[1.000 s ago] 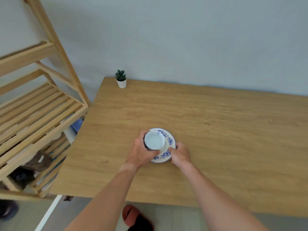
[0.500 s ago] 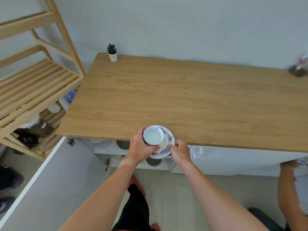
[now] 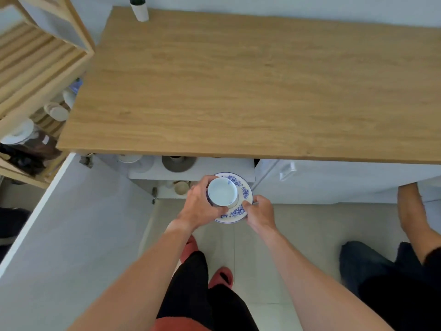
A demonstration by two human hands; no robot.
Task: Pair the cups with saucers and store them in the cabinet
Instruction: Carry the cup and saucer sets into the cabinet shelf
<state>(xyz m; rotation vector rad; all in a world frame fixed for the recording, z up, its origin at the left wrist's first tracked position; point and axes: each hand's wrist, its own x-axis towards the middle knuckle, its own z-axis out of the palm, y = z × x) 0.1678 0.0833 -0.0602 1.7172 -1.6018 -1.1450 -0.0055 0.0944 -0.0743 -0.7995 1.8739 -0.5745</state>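
The cup [image 3: 222,192] stands upright, empty, on the saucer [image 3: 241,206], held in the air below the tabletop [image 3: 238,91] edge, in front of the open cabinet [image 3: 191,170]. Left hand [image 3: 200,206] grasps the cup; right hand [image 3: 260,212] pinches the saucer rim. The cabinet shelves hold a grey saucer [image 3: 178,163] and other cups [image 3: 181,187].

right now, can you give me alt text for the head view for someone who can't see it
Two bare hands carry a white cup on a blue-flowered white saucer below the edge of a wooden tabletop, in front of an open white cabinet already holding crockery. The left hand grips the cup; the right hand pinches the saucer's rim. Another person's arm shows at right.
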